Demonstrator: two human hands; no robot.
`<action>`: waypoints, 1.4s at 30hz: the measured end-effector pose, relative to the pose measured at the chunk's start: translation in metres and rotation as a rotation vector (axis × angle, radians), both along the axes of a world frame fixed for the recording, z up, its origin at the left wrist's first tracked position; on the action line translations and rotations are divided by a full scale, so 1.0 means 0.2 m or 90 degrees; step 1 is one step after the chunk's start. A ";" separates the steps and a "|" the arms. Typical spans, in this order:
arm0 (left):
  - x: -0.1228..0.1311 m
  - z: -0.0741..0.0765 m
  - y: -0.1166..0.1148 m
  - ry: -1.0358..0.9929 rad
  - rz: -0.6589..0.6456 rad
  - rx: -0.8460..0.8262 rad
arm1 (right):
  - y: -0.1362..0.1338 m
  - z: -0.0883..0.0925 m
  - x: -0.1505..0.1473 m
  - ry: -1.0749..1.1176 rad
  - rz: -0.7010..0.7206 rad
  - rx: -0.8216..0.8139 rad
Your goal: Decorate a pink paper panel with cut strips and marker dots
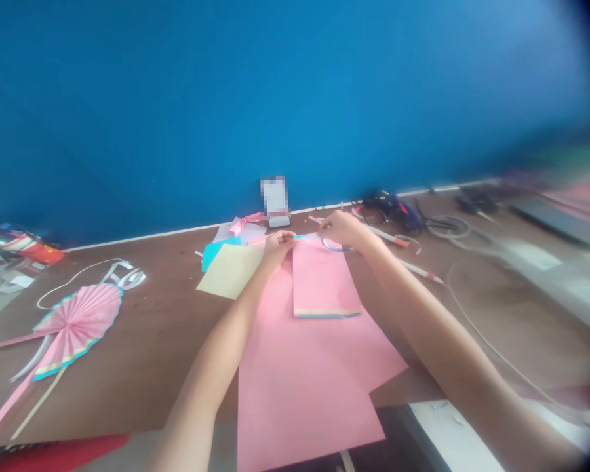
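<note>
The left hand (279, 244) is resting its fingertips at the upper left corner of a small pink paper piece (323, 275); whether it is pinching the paper cannot be told. The right hand (344, 228) is working at the upper right corner of the same piece, with its fingers curled and their tips drawn together; the exact grip cannot be determined. A narrow curved strip (337, 248), pale and bluish, is hanging just below the right hand, its nature unclear. The small piece is lying between the two forearms and is showing cream and blue bands along its near edge. It is lying on larger pink sheets (305, 400), the front one of which is projecting past the near edge of the brown table (152, 354). To the left of the left hand, a cream sheet (229, 270) is partly covering a turquoise sheet (215, 254), and a pink ribbon (243, 223) is lying behind them. Further back, a phone-like object (275, 200), its face pixelated, is standing upright near the blue wall (226, 118). Beyond the right hand, a red-and-white stick (386, 236) is lying near a tangle of dark cables (398, 213). Well apart on the left, a pleated pink fan (86, 318), edged in cream and blue, is lying beside a white cord (61, 288). Items at the far right are appearing blurred.
</note>
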State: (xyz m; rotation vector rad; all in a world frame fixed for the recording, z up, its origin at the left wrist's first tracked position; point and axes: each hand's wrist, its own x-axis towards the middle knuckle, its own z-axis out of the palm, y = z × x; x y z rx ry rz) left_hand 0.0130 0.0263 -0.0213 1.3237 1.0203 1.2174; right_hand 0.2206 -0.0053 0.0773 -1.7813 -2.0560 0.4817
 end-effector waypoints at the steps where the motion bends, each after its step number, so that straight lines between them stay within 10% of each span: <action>1: 0.00 0.00 0.00 0.001 0.002 -0.003 | 0.00 0.01 0.01 -0.002 0.000 -0.004; 16: 0.02 -0.01 -0.01 0.094 0.073 -0.001 | -0.07 0.15 0.13 -0.098 -0.090 -0.120; 42: 0.06 0.01 -0.05 0.390 0.145 0.175 | 0.00 0.02 0.08 -0.163 -0.105 -0.102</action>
